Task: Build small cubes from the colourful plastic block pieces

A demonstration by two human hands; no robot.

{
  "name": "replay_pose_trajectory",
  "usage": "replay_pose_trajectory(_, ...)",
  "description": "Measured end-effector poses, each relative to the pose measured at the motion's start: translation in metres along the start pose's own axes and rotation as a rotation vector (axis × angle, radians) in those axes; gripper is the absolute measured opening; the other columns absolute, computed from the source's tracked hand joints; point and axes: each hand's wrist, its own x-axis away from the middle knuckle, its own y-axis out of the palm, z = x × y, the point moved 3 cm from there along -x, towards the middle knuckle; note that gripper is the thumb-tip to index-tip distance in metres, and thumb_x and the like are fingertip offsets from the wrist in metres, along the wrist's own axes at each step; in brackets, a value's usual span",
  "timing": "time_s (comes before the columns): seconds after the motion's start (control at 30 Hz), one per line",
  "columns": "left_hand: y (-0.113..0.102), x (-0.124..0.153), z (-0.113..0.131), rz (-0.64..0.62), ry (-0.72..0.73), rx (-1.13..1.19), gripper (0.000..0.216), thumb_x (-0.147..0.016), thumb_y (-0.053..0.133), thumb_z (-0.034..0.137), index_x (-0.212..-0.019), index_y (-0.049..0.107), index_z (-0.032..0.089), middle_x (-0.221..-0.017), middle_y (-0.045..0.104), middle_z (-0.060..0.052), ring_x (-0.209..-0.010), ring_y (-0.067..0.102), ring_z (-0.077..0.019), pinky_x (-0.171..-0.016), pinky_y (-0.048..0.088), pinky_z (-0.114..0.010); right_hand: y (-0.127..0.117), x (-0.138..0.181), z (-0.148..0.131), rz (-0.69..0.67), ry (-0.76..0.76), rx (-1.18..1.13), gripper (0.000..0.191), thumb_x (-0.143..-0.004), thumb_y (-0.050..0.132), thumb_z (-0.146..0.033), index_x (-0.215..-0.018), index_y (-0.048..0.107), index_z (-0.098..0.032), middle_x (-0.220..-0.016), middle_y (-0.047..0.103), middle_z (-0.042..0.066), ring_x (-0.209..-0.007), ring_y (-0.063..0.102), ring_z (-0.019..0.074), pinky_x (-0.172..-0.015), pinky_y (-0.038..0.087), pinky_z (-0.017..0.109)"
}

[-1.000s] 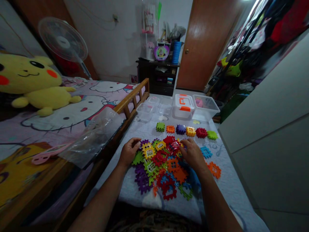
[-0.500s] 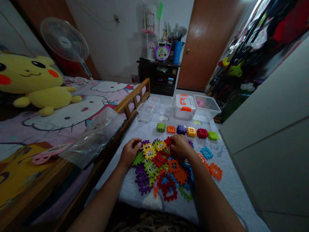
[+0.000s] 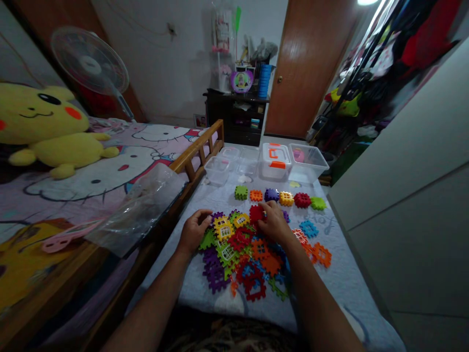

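Note:
A pile of colourful interlocking toy plates with notched edges covers the middle of the cloth. My left hand (image 3: pixel 193 231) rests at the pile's left edge, thumb and fingers apart, next to yellow window plates (image 3: pixel 223 228) and a green plate (image 3: pixel 207 239). At the far side of the pile, my right hand (image 3: pixel 274 224) has its thumb and fingers on a red plate (image 3: pixel 256 214). Below it lie another red plate (image 3: pixel 242 238), orange plates (image 3: pixel 271 264) and purple plates (image 3: pixel 215 274). My right hand and forearm hide part of the pile.
Behind the pile runs a row of stacked plates by colour, from a green stack (image 3: pixel 241 192) to a lime one (image 3: pixel 318 203). Clear plastic boxes (image 3: pixel 308 164) and a lidded box with orange clips (image 3: pixel 275 164) stand beyond. A wooden bed rail (image 3: pixel 198 146) borders the left side.
The view has shifted slightly. My right hand has turned and its fingers have parted a little, showing more of the red plate. My left hand has stayed in place.

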Motion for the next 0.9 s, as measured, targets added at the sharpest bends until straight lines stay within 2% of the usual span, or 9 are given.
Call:
replay_pose_trajectory(0.2,-0.001,-0.001,-0.001,-0.003,0.006,0.001,0.036,-0.078,0.065,0.047,-0.098,0.069,0.018,-0.097,0.072,-0.006,-0.093,0.067,-0.0237,-0.088,0.052,-0.036,-0.028,0.020,0.027,0.131,0.083,-0.198,0.045,-0.080,0.063,-0.028,-0.125,0.061,-0.022,-0.115,0.058,0.009,-0.111,0.057,0.0249,-0.100,0.046,0.044)
replay_pose_trajectory(0.37,0.000,-0.001,-0.002,-0.007,0.001,-0.003,0.036,-0.077,0.065,0.048,-0.098,0.069,0.018,-0.096,0.073,-0.006,-0.091,0.068,-0.0235,-0.086,0.052,-0.036,-0.048,0.049,0.036,0.141,0.152,-0.226,0.042,-0.078,0.068,-0.029,-0.118,0.063,-0.022,-0.107,0.059,0.008,-0.100,0.061,0.0240,-0.093,0.050,0.043)
replay_pose_trajectory(0.5,0.000,-0.002,-0.001,0.000,-0.002,0.003,0.036,-0.075,0.066,0.048,-0.096,0.069,0.019,-0.095,0.073,-0.006,-0.090,0.068,-0.0236,-0.086,0.053,-0.037,-0.040,0.069,0.019,0.132,0.151,-0.218,0.036,-0.078,0.068,-0.026,-0.114,0.062,-0.024,-0.105,0.058,0.006,-0.101,0.061,0.0245,-0.093,0.051,0.043)
replay_pose_trajectory(0.67,0.000,-0.002,-0.003,0.009,0.007,-0.007,0.036,-0.075,0.066,0.048,-0.096,0.070,0.018,-0.095,0.073,-0.006,-0.091,0.068,-0.0235,-0.088,0.052,-0.037,-0.020,0.083,-0.005,0.125,0.120,-0.146,0.037,-0.075,0.067,-0.018,-0.112,0.062,-0.022,-0.108,0.057,0.009,-0.106,0.057,0.0271,-0.095,0.048,0.044)
replay_pose_trajectory(0.8,0.000,-0.001,-0.004,0.002,0.001,-0.010,0.036,-0.076,0.066,0.047,-0.097,0.069,0.018,-0.097,0.073,-0.006,-0.092,0.068,-0.0234,-0.088,0.052,-0.036,-0.018,0.085,-0.003,0.093,0.085,-0.092,0.037,-0.077,0.064,-0.018,-0.114,0.061,-0.020,-0.109,0.057,0.010,-0.106,0.055,0.0274,-0.095,0.047,0.043)
replay_pose_trajectory(0.9,0.000,-0.001,-0.001,-0.003,-0.012,0.001,0.036,-0.075,0.066,0.048,-0.096,0.069,0.019,-0.096,0.073,-0.006,-0.091,0.068,-0.0238,-0.084,0.053,-0.035,-0.022,0.084,0.007,0.102,0.082,-0.015,0.047,-0.078,0.063,-0.021,-0.125,0.057,-0.020,-0.121,0.057,0.012,-0.115,0.052,0.0297,-0.101,0.043,0.047)
